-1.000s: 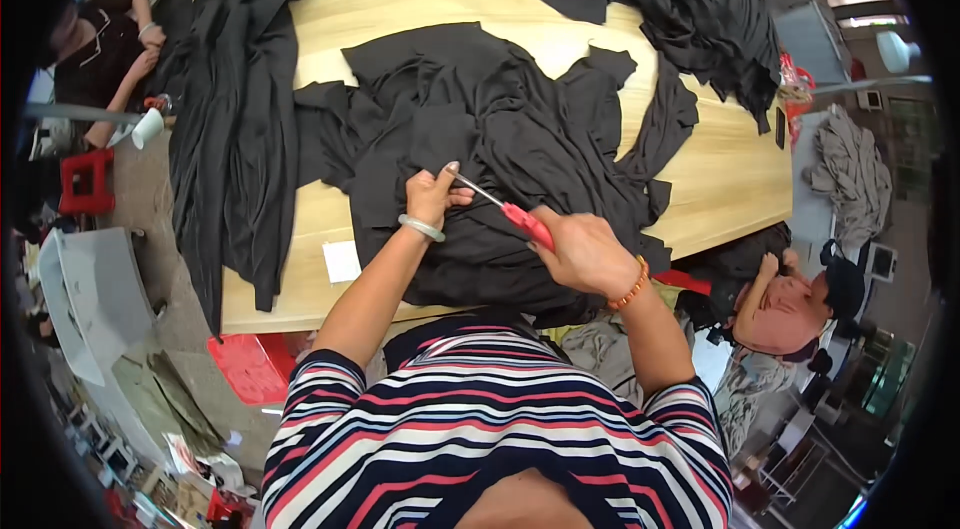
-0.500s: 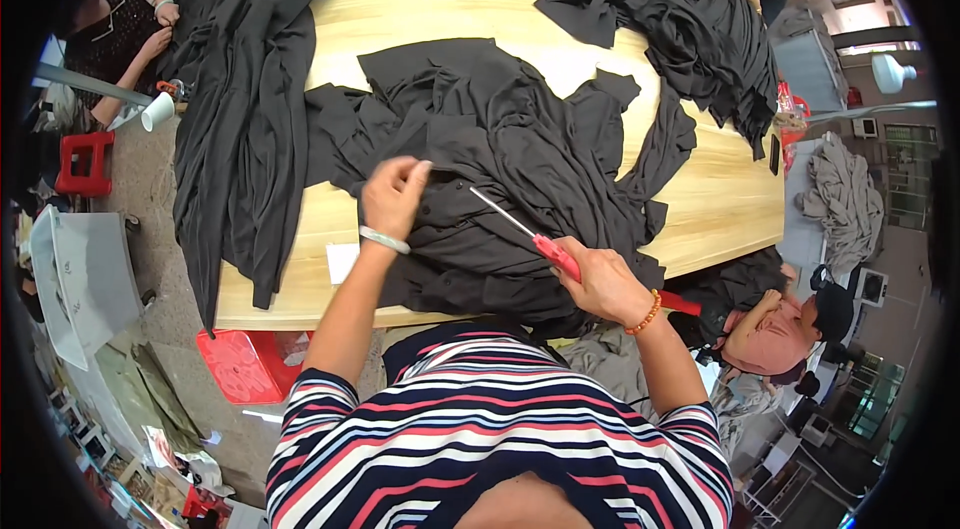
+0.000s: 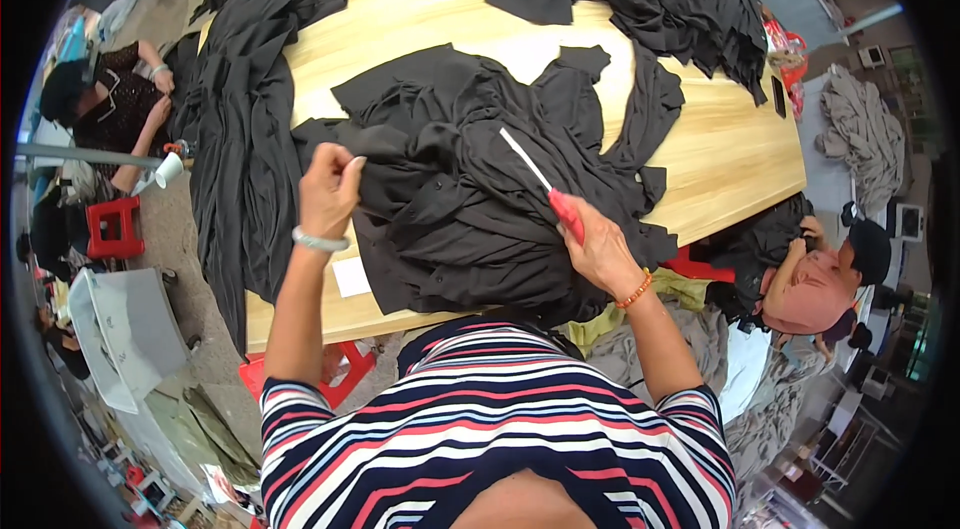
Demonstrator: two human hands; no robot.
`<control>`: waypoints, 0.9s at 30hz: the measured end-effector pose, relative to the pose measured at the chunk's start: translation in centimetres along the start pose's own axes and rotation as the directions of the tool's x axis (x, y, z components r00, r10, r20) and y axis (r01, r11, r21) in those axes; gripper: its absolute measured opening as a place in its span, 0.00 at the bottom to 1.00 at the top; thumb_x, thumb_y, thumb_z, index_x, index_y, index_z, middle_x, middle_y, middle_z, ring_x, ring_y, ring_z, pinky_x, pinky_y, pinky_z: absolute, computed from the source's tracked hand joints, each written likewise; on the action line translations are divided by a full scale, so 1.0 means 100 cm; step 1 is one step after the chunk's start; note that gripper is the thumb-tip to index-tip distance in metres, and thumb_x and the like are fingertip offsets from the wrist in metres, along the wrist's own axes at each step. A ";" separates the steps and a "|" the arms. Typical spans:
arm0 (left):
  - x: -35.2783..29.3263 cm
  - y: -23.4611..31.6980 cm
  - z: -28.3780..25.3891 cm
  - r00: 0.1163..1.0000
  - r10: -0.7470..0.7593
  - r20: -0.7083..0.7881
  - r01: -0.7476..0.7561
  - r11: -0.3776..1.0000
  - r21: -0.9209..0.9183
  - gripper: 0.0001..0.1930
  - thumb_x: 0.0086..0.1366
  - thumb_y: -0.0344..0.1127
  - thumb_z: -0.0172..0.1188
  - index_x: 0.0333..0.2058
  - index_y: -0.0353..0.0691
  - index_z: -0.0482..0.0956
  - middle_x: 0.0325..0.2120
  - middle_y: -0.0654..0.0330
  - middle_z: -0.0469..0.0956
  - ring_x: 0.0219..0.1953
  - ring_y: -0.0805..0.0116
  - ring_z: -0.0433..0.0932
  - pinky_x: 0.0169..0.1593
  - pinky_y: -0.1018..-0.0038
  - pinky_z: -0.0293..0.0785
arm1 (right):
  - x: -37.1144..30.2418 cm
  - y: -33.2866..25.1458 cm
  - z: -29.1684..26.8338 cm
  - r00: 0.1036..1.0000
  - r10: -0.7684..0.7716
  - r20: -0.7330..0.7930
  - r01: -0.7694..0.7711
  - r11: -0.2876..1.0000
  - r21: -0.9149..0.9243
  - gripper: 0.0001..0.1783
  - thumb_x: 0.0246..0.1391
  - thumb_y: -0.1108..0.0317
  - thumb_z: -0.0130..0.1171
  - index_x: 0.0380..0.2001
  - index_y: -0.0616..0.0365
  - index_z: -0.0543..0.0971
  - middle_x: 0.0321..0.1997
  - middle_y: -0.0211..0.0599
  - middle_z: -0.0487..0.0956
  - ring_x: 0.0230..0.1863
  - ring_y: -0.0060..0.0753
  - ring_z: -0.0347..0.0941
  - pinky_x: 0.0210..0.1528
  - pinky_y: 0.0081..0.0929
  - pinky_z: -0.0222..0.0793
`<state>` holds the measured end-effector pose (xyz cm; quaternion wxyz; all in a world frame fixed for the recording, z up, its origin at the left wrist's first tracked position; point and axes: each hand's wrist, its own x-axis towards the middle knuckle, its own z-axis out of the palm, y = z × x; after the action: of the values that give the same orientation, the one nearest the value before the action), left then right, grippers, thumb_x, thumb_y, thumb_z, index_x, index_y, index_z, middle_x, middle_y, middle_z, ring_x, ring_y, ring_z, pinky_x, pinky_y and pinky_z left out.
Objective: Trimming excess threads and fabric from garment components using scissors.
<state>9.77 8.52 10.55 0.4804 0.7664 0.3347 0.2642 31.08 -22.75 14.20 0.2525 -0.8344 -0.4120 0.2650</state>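
Observation:
A rumpled heap of black garments point(image 3: 470, 219) with small dark buttons lies on the table before me. My left hand point(image 3: 330, 191) is over its left edge, thumb and fingers pinched together; what they grip, if anything, is too small or hidden to make out. A pale bangle circles that wrist. In my right hand point(image 3: 603, 247) is a pair of scissors point(image 3: 566, 215) with red handles. Their long metal blades point away from me and leftward over the black cloth. An orange beaded bracelet sits on the right wrist.
More black garments point(image 3: 245, 129) cover the table's left side, others point(image 3: 690, 9) its far right. A white card point(image 3: 351, 277) lies on the wooden table point(image 3: 740, 164). Red stools point(image 3: 114, 227) stand about. People point(image 3: 812, 289) are working at right and far left; a white cart point(image 3: 130, 329) stands left.
My left hand has drawn away leftward and slightly farther out over the heap. The scissors stay in my right hand, turned a little more away from me. The whole view has shifted.

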 end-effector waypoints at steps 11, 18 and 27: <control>-0.008 -0.054 -0.024 0.941 -0.336 -0.051 0.339 0.933 0.116 0.15 0.59 0.42 0.68 0.37 0.39 0.76 0.23 0.66 0.74 0.22 0.79 0.71 0.22 0.80 0.68 | 0.006 0.029 0.006 0.995 0.034 -0.089 -0.033 0.999 0.003 0.22 0.55 0.69 0.57 0.54 0.53 0.69 0.50 0.53 0.74 0.50 0.60 0.71 0.52 0.45 0.70; -0.018 -0.086 0.052 0.658 -0.723 -0.208 0.736 0.677 -0.025 0.51 0.42 0.55 0.76 0.58 0.28 0.65 0.53 0.43 0.72 0.53 0.52 0.74 0.50 0.66 0.74 | 0.004 0.046 0.007 0.997 0.004 -0.082 -0.004 1.000 -0.001 0.21 0.55 0.70 0.57 0.53 0.55 0.70 0.50 0.52 0.74 0.51 0.59 0.71 0.52 0.44 0.69; -0.025 -0.048 -0.008 0.948 -0.316 -0.044 0.315 0.903 0.292 0.14 0.56 0.41 0.69 0.27 0.36 0.79 0.25 0.57 0.80 0.27 0.66 0.79 0.34 0.71 0.72 | 0.008 0.043 0.010 0.998 -0.045 -0.050 0.046 0.999 0.019 0.21 0.55 0.69 0.57 0.52 0.54 0.70 0.51 0.51 0.74 0.50 0.60 0.71 0.51 0.45 0.70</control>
<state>6.34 8.60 6.27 0.3974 0.7659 0.4888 0.1286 33.24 -24.14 10.53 0.2771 -0.8285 -0.4217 0.2428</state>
